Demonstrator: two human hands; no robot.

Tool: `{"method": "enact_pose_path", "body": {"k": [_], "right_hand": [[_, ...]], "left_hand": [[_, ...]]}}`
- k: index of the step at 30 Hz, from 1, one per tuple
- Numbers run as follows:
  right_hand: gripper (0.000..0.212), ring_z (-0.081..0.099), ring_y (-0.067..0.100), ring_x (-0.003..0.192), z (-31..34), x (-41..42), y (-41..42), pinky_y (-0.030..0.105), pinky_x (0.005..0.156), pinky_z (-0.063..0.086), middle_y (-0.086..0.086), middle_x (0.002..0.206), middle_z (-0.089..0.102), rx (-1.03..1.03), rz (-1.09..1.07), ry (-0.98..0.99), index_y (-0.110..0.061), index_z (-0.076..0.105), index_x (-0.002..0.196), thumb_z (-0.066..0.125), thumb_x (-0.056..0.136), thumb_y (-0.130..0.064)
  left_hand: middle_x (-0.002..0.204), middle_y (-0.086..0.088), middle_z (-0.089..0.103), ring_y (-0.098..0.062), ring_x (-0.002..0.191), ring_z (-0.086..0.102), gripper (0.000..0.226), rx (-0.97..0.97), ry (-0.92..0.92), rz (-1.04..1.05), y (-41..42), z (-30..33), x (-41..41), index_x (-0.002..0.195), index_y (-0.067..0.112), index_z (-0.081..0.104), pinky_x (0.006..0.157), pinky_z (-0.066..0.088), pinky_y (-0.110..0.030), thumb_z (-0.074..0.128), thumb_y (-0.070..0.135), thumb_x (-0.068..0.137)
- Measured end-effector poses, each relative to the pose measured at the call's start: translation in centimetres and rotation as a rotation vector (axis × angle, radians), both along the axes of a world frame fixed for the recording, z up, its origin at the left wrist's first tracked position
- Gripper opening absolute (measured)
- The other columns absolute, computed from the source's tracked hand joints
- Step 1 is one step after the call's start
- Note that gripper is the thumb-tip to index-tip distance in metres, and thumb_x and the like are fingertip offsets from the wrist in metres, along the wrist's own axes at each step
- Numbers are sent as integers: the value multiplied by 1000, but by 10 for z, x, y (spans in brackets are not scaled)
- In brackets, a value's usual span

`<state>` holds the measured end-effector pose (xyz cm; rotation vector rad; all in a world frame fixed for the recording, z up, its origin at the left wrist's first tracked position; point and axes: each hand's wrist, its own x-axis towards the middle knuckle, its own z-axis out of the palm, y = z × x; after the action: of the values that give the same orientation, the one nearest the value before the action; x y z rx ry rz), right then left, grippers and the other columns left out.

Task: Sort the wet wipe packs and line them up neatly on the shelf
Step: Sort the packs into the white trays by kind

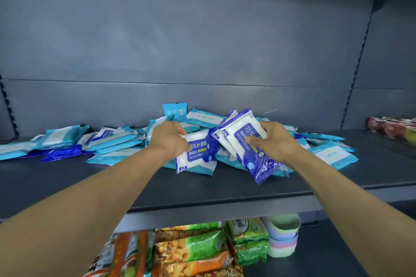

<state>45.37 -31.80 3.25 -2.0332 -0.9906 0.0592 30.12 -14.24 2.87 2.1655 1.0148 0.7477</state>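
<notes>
A loose heap of wet wipe packs (112,141), light blue ones and dark blue ones mixed, lies across the dark grey shelf (202,189). My left hand (171,139) grips the top left corner of a dark blue and white alcohol wipes pack (198,155) resting on the heap. My right hand (273,141) holds a small bundle of dark blue alcohol wipes packs (245,141), tilted and raised above the pile, thumb across the front pack.
Grey back panel (180,40) behind the heap. Red and green packaged goods (394,128) sit at the shelf's far right. Below the shelf edge are orange and green snack packs (191,252) and stacked pastel cups (283,236).
</notes>
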Motion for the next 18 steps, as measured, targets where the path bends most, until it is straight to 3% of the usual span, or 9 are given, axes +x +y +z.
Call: {"method": "enact_pose_path", "body": {"k": [4, 8, 10, 12, 13, 15, 18], "right_hand": [[11, 62, 16, 75, 5, -27, 21, 29, 70, 48, -2, 83, 65, -99, 215, -91, -19, 60, 79, 70, 83, -17], [27, 41, 14, 122, 5, -46, 46, 11, 90, 27, 3, 130, 46, -269, 381, -345, -4, 62, 106, 71, 82, -14], [27, 34, 14, 133, 4, -57, 56, 13, 98, 25, 1, 145, 37, -326, 417, -390, -8, 59, 107, 70, 82, -14], [23, 45, 19, 124, 3, -64, 66, 25, 96, 36, 2, 135, 49, -350, 407, -396, -12, 57, 102, 69, 83, -16], [21, 52, 18, 112, 2, -69, 69, 26, 86, 41, 0, 121, 56, -360, 398, -389, -17, 55, 99, 69, 83, -17], [21, 53, 14, 93, 2, -77, 75, 21, 69, 39, -6, 102, 58, -363, 388, -394, -25, 50, 91, 69, 84, -20], [21, 52, 13, 88, 5, -85, 86, 22, 65, 38, -5, 101, 57, -367, 368, -423, -25, 48, 91, 68, 85, -22]], "left_hand": [[90, -6, 56, -20, 77, 53, 26, -67, -113, -22, 11, -6, -26, 86, 17, 58, 66, 42, -25, 75, 1, 74], [89, -10, 62, -16, 65, 57, 28, -185, -165, -142, 22, -18, -51, 82, 19, 55, 55, 43, -20, 67, -6, 79], [88, -11, 65, -16, 66, 60, 27, -230, -163, -226, 29, -23, -63, 84, 18, 55, 61, 47, -24, 63, -8, 81], [87, -11, 66, -20, 72, 62, 27, -239, -145, -270, 35, -25, -75, 84, 18, 55, 70, 49, -32, 61, -8, 82], [87, -10, 67, -19, 75, 63, 27, -246, -136, -284, 38, -26, -81, 86, 18, 56, 73, 50, -33, 59, -9, 83], [87, -7, 68, -15, 74, 64, 31, -265, -127, -323, 44, -25, -92, 91, 18, 56, 69, 52, -27, 54, -13, 85], [90, -6, 68, -17, 78, 64, 35, -244, -76, -311, 56, -22, -110, 101, 14, 53, 61, 50, -19, 49, -16, 83]]}}
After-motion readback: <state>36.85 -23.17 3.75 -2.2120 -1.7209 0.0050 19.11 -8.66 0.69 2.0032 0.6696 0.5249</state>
